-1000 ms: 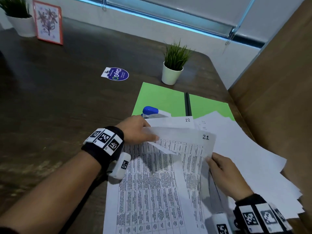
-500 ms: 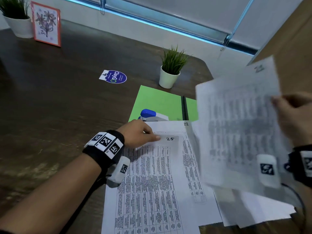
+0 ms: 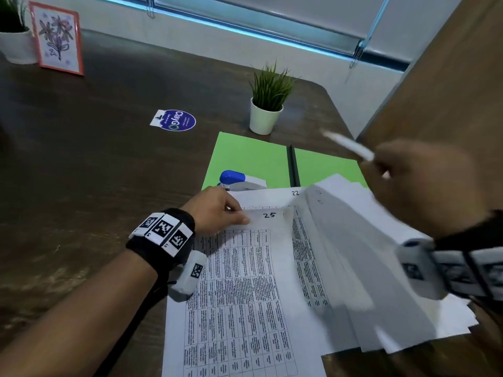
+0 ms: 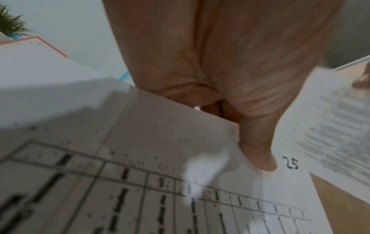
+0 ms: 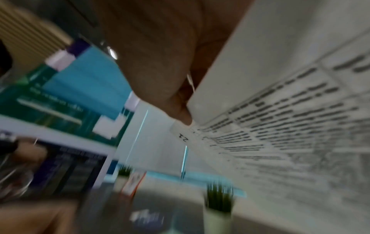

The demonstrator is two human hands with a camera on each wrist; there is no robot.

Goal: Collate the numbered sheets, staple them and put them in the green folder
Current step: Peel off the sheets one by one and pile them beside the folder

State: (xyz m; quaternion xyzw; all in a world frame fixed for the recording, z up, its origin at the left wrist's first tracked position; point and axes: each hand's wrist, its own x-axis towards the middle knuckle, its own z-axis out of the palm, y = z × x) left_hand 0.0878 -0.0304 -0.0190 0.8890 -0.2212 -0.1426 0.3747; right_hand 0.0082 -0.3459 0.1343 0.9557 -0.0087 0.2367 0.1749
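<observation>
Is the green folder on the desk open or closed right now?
Open: the green folder lies flat, two green halves spread either side of a dark spine; the stapler and sheets overlap its near edge.

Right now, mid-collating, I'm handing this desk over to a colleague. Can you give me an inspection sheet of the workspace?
Surface: dark wooden table.
Job's things: green folder lies open; blue stapler at its near edge, partly behind the sheets; sheet 25 lies on sheet 22; loose pile to the right, blurred.
Clutter: potted plant, ClayGo sticker, framed flower picture, second plant.
Grippers: left hand pinches sheet 25's top edge; right hand holds sheet 21 raised.
Cables: black cable runs from the left wristband along the forearm.
Surroundings: window behind, wooden panel to the right.
</observation>
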